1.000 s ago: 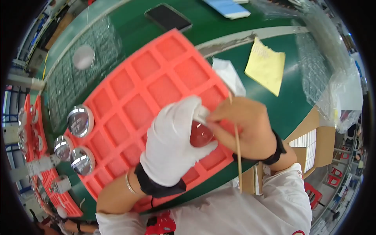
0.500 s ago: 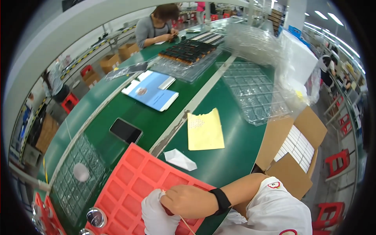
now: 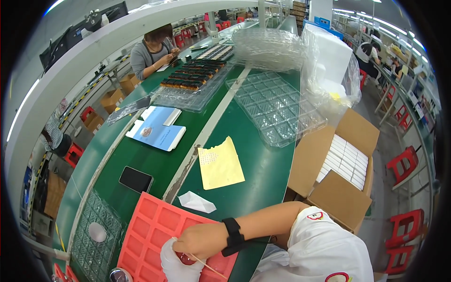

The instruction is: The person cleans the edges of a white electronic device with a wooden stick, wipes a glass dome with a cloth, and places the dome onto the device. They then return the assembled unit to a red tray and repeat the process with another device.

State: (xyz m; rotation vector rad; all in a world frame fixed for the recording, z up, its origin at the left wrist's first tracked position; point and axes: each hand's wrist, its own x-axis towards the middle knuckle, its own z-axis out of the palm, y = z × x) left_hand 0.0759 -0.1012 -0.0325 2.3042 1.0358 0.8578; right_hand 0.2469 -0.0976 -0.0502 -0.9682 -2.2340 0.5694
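My left hand (image 3: pixel 170 264), in a white glove, is closed around a glossy dark-red rounded piece (image 3: pixel 185 259), mostly covered by my hands. Over it bends my bare right hand (image 3: pixel 203 241), wearing a black wristband and gripping a thin wooden stick (image 3: pixel 212 269); its tip is hidden. Both hands are above a red tray (image 3: pixel 152 225) with square pockets. A shiny round domed piece (image 3: pixel 118 275) shows at the tray's lower left corner. Beyond the tray lies a crumpled white paper (image 3: pixel 197 202).
On the green table (image 3: pixel 263 174) are a yellow paper (image 3: pixel 221 167), a black phone (image 3: pixel 136 179), a blue-and-white card (image 3: pixel 157 129) and clear trays (image 3: pixel 270 105). An open carton (image 3: pixel 300 162) of white boxes stands right. A co-worker (image 3: pixel 145 58) sits at the far left.
The whole view has shifted, so the table items sit further left and the near ones lower. More of the red piece shows between my hands, which stay together over the tray.
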